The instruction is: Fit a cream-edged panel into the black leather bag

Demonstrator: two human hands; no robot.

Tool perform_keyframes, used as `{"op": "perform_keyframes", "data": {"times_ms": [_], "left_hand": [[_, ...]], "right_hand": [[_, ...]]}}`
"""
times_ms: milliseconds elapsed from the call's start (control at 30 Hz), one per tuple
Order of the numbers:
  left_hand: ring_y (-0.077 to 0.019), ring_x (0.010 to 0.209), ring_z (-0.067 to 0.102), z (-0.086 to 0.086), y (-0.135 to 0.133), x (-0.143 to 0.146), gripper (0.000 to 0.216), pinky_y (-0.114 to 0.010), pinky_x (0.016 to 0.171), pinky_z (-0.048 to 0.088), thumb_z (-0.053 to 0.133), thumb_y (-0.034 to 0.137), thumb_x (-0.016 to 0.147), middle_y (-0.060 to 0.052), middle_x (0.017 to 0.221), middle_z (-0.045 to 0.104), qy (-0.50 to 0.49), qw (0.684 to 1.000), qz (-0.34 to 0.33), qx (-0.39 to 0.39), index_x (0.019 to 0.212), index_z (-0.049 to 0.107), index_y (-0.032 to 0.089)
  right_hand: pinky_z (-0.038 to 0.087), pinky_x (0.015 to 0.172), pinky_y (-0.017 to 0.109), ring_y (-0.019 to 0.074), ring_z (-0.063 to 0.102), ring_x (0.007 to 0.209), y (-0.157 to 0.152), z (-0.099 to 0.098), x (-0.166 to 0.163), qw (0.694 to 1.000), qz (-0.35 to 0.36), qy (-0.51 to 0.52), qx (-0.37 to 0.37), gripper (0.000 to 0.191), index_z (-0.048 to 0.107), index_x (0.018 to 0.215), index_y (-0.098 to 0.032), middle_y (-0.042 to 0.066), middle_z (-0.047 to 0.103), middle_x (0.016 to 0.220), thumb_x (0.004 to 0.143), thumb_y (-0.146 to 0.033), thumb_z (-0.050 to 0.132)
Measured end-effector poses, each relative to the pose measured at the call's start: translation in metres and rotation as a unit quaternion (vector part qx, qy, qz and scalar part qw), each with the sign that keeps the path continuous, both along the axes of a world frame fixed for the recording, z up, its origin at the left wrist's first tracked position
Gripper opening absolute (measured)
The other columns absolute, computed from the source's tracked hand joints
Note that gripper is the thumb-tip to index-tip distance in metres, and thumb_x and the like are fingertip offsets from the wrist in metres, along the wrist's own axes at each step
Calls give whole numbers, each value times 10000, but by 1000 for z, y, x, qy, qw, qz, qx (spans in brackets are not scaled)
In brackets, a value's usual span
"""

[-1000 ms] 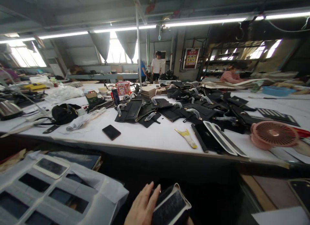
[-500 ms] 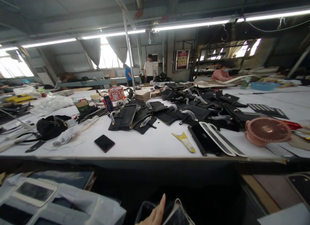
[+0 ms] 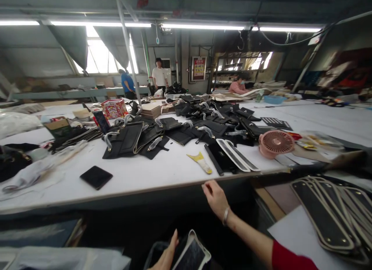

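The black panel with a pale border (image 3: 191,254) sits at the bottom edge of the view, below the desk (image 3: 162,173). The left hand (image 3: 165,256) grips its left side (fingers curled on it). The right hand (image 3: 215,198) reaches to the desk's near edge, fingers loosely open, holding nothing. Just beyond it on the desk lie a yellow scraper (image 3: 200,162), black straps (image 3: 221,155) and a pink fan (image 3: 275,142).
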State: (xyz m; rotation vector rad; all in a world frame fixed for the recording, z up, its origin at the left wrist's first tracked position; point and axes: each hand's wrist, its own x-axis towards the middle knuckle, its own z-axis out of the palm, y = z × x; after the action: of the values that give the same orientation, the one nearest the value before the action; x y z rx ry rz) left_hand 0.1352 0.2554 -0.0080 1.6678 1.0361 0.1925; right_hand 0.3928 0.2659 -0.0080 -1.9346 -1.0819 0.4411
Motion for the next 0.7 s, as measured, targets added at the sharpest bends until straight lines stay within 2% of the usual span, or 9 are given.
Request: {"op": "perform_keyframes", "data": {"times_ms": [67, 200, 333, 400, 433, 533, 600, 667, 700], "left_hand": [[-226, 1313, 538, 1, 2, -1, 554, -375, 1112, 409, 358, 442, 917, 16, 1332, 647, -6, 1000, -12, -23, 1441, 484, 314], [-233, 1309, 543, 6, 13, -2, 589, -385, 1134, 377, 275, 498, 955, -31, 1275, 684, -44, 997, -41, -44, 1454, 475, 258], [-275, 1334, 513, 23, 28, 1, 874, -382, 1149, 349, 576, 569, 826, -85, 1439, 557, -66, 993, -89, -33, 1545, 270, 179], [-279, 1316, 519, 35, 36, 10, 919, -378, 1132, 364, 611, 568, 814, -107, 1458, 536, -67, 987, -145, -29, 1549, 246, 155], [-267, 1284, 542, 40, 39, 16, 844, -372, 1110, 384, 565, 564, 858, -110, 1422, 571, -63, 983, -171, -29, 1538, 282, 151], [-233, 1090, 649, 48, 47, 41, 601, -332, 990, 466, 434, 565, 941, -78, 1174, 729, -65, 971, -227, -20, 1370, 561, 163], [-238, 1023, 673, 47, 51, 56, 597, -322, 942, 488, 406, 614, 935, -78, 1068, 762, -59, 962, -267, -21, 1167, 714, 158], [-278, 1029, 673, 44, 55, 69, 681, -361, 949, 489, 386, 690, 907, -105, 1060, 761, -36, 951, -305, -24, 1052, 765, 143], [-303, 1063, 663, 43, 57, 73, 726, -392, 977, 476, 369, 725, 892, -119, 1096, 751, -22, 945, -325, -28, 1063, 765, 141]], "right_hand": [[441, 998, 441, 240, 571, 1099, 45, 20, 31, 996, 12, -81, -28, 177, 628, 1056, -158, 93, 613, 1178, 969, -307, 587], [449, 1005, 519, 281, 548, 1162, 112, 35, 60, 977, 16, -171, -125, 270, 621, 1141, -166, 95, 576, 1273, 933, -334, 661], [474, 986, 507, 270, 568, 1136, 130, 31, 51, 971, 29, -177, -157, 270, 610, 1179, -171, 95, 572, 1280, 952, -314, 639], [486, 965, 494, 260, 587, 1096, 119, 28, 45, 977, 39, -148, -145, 270, 607, 1180, -166, 91, 590, 1243, 952, -308, 638], [488, 957, 484, 252, 594, 1076, 109, 27, 42, 982, 45, -127, -133, 260, 611, 1166, -162, 86, 601, 1218, 946, -297, 645], [497, 916, 416, 216, 616, 989, 60, 17, 30, 995, 51, -35, -80, 146, 648, 1039, -156, 55, 651, 1080, 904, -209, 656], [516, 777, 333, 194, 636, 806, 20, 3, 11, 997, 27, 52, -54, 57, 665, 871, -167, 18, 666, 826, 882, -179, 611], [480, 554, 301, 176, 560, 535, -19, -17, -16, 987, -8, 155, -48, 235, 602, 666, -182, -26, 536, 537, 889, -255, 594], [486, 549, 289, 161, 559, 529, -37, -27, -31, 977, -27, 207, -39, 264, 589, 638, -176, -27, 543, 546, 879, -271, 636]]}}
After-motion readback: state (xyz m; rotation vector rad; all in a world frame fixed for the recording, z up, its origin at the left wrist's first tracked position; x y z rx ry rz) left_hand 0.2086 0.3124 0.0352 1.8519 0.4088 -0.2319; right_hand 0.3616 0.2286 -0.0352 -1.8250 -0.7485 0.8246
